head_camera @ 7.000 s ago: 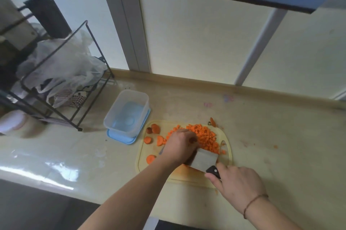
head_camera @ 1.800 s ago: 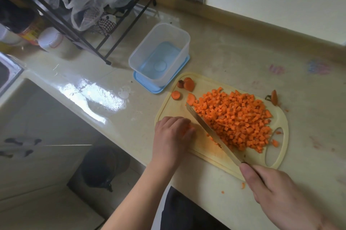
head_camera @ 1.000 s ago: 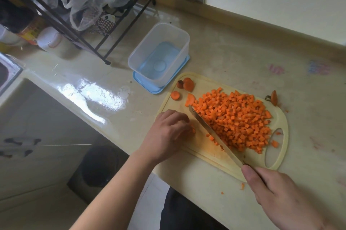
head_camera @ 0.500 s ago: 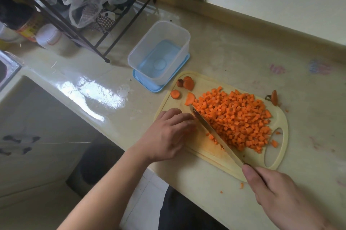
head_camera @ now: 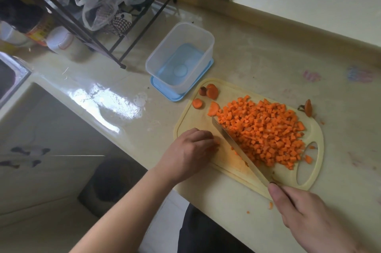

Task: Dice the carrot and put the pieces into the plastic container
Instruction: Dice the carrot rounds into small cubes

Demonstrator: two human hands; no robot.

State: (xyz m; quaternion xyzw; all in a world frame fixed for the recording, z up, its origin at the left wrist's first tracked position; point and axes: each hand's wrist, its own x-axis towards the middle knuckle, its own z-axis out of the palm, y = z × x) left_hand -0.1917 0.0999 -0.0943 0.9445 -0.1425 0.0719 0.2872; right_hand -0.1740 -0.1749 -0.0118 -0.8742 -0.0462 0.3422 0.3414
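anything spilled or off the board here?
Yes. A few carrot bits lie on the counter near the right hand, off the cutting board. The plastic container holds no carrot yet.

Your glossy beige countertop (head_camera: 257, 56) runs across the frame. At lower right lies a yellow cutting board (head_camera: 222, 162). Just above its left corner, a blue lid (head_camera: 165, 93) sits under a clear plastic container (head_camera: 179, 42). A black wire rack (head_camera: 123, 46) stands at upper left, beside a white cup (head_camera: 66, 44).

Diced carrot (head_camera: 266, 133) lies on the cutting board (head_camera: 224, 162), plastic container (head_camera: 179, 56) just behind-left.
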